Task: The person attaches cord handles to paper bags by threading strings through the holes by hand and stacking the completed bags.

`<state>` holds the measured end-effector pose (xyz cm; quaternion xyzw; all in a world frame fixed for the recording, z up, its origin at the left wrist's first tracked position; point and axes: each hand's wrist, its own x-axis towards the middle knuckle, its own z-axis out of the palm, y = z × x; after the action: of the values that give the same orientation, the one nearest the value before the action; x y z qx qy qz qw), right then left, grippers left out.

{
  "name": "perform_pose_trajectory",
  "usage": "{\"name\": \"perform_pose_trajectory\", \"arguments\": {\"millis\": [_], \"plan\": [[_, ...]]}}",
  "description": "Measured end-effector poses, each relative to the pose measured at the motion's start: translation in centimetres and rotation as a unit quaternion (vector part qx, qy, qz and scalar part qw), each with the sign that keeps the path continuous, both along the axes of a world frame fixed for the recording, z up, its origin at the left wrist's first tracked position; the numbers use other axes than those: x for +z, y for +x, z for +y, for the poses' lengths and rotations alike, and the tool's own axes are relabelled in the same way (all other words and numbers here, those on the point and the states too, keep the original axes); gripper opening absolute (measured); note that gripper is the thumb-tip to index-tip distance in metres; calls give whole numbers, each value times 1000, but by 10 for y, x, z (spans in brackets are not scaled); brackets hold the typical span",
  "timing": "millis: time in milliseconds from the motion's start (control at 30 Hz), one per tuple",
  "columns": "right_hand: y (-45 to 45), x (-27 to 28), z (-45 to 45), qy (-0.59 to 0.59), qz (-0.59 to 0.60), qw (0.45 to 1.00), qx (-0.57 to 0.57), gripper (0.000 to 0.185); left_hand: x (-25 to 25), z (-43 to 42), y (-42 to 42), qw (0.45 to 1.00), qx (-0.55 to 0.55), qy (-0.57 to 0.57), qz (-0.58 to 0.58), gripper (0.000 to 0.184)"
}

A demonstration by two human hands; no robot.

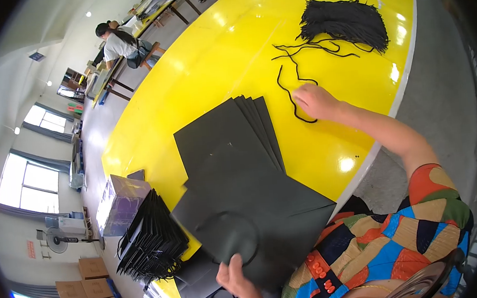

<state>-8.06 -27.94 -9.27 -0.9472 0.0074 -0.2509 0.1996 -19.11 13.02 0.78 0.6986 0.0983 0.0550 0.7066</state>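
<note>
Along the desk's (189,91) near edge, the left hand (233,277) pinches 1 bag (280,216), probably light, stiff and easily creased, best taken by its rim; the right hand (314,101) curls at 1 limp cord (295,108), grip unclear.

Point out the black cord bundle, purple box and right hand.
Black cord bundle (343,24): head view, middle of bundle.
Purple box (124,205): head view, side face.
Right hand (316,102): head view, middle of hand.
</note>
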Motion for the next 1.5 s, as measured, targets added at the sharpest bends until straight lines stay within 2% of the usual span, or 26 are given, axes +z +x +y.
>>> {"name": "perform_pose_trajectory", "arguments": {"millis": [33, 67, 100, 167, 333, 367, 433, 467, 500, 533, 600, 700, 800, 833, 900, 933, 1000, 1033, 1100, 1133, 1200, 1233, 1333, 1367, 1467, 1500], "plan": [[18, -1, -4, 15, 8, 999, -44, 14, -13, 28, -11, 998, 49, 49, -1, 15], [36, -1, -6, 30, 18, 996, -84, 17, -19, 45, -24, 977, 73, 180, -90, 26], [49, 4, -5, 7, 37, 992, -120, 18, -25, 63, -37, 927, 123, 313, -167, 37], [79, 9, 0, -38, 76, 980, -180, 19, -2, 59, -64, 867, 163, 387, -267, 40], [134, -26, -13, -145, 4, 970, -197, 16, -20, 87, -110, 788, 259, 550, -99, 36], [138, -28, -10, -125, 7, 974, -188, 15, -26, 90, -113, 768, 275, 575, -63, 36], [141, -27, -7, -90, 15, 980, -177, 14, -28, 95, -109, 917, 253, 308, 18, 35], [144, -25, -5, -55, 31, 989, -133, 13, -29, 97, -106, 958, 230, 160, 54, 37], [148, -24, -5, -20, 46, 994, -93, 13, -31, 95, -103, 952, 228, 198, 50, 40], [148, -15, -4, 16, 60, 997, -55, 13, -20, 91, -99, 922, 216, 301, 114, 41], [128, 15, 22, 120, 63, 990, 26, 13, 16, 90, -96, 818, 177, 494, 235, 46], [111, 26, 73, 285, 22, 948, 138, 19, 50, 87, -68, 850, 132, 504, 79, 40], [90, 26, 124, 190, -15, 971, 143, 23, 95, 51, -9, 882, 2, 470, 24, 19], [86, 21, 136, 176, -31, 967, 181, 23, 98, 35, 20, 897, -47, 439, -19, 21], [81, 0, 152, 143, -82, 962, 215, 20, 85, 17, 93, 877, -129, 456, -77, 19], [81, -10, 153, 30, -83, 973, 214, 17, 76, 5, 130, 867, -169, 459, -94, 22], [69, -8, 153, -6, -68, 976, 209, 15, 35, -10, 208, 814, -163, 527, -182, 33], [66, -7, 153, -7, -58, 977, 207, 15, 18, -19, 239, 796, -151, 556, -185, 37], [60, -2, 150, 8, -47, 978, 205, 17, 6, -42, 269, 784, -190, 586, -69, 38], [63, -7, 151, 37, -88, 973, 211, 18, 2, -57, 282, 772, -208, 601, -11, 39], [67, -15, 150, 35, -112, 970, 214, 20, -9, -66, 291, 739, -201, 640, -64, 36], [67, -12, 148, 46, -72, 973, 213, 20, -10, -66, 290, 720, -195, 660, -85, 36], [65, 2, 143, 77, 30, 971, 223, 22, -6, -72, 278, 738, -144, 633, -183, 35], [64, 8, 141, 88, 52, 970, 220, 22, -3, -73, 274, 747, -120, 621, -206, 41], [72, 15, 132, 197, 42, 958, 206, 24, 11, -71, 267, 886, -149, 417, -135, 45], [75, 17, 128, 243, 28, 948, 202, 24, 26, -77, 253, 937, -177, 293, -73, 46]]}}
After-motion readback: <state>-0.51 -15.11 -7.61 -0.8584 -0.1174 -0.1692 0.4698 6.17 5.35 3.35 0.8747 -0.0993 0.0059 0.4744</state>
